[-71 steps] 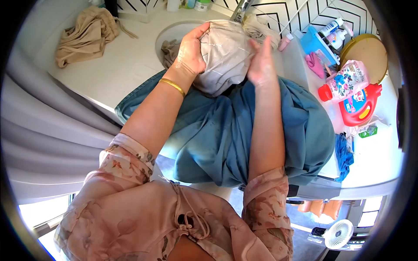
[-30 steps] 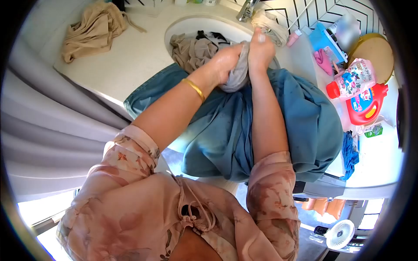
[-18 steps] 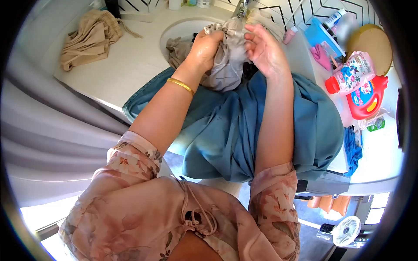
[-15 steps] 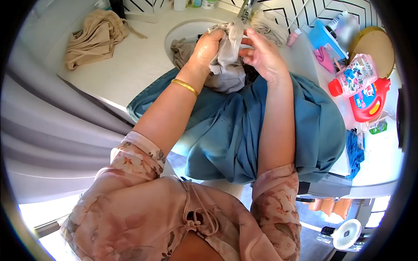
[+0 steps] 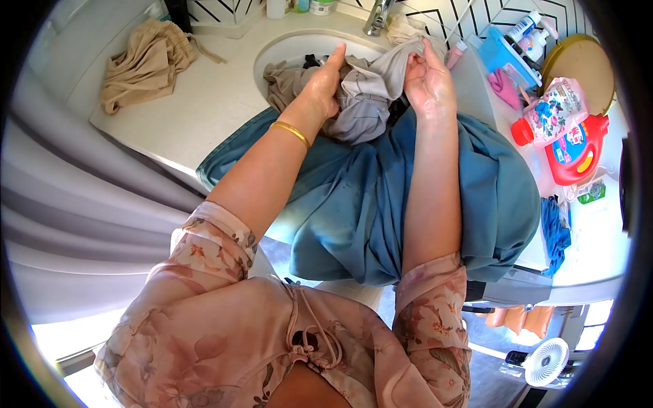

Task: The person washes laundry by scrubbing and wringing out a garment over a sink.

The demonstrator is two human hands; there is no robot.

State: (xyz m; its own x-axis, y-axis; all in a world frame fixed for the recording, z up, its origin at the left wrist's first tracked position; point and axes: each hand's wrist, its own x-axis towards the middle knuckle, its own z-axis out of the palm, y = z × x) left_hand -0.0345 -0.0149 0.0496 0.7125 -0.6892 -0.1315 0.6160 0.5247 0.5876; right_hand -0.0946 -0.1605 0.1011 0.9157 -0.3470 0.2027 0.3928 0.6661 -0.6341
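Note:
In the round basin (image 5: pixel 262 58) lies a heap of wet clothes. My left hand (image 5: pixel 325 85) is over the left part of the heap, its fingers stretched out straight and nothing gripped in them. A crumpled grey garment (image 5: pixel 367 92) spreads from beside that hand across the basin toward the right. My right hand (image 5: pixel 430 85), palm turned up, has its curled fingers around the raised end of this garment. A large teal cloth (image 5: pixel 367 197) drapes over the basin's front edge and hangs down beneath both forearms. Darker pieces in the basin are mostly covered.
Tan trousers (image 5: pixel 149 64) lie on the counter (image 5: pixel 224 88) at left. Behind the basin stands a faucet (image 5: pixel 378 17), with pale cloth (image 5: pixel 407 28) beside it. On the right are a blue basket (image 5: pixel 507 58), a pink pouch (image 5: pixel 561 112) and a red detergent bottle (image 5: pixel 585 153).
My hands have moved apart, the right one to the right. The grey garment, bunched up between them before, now stretches sideways. My left hand has let go and its fingers have straightened.

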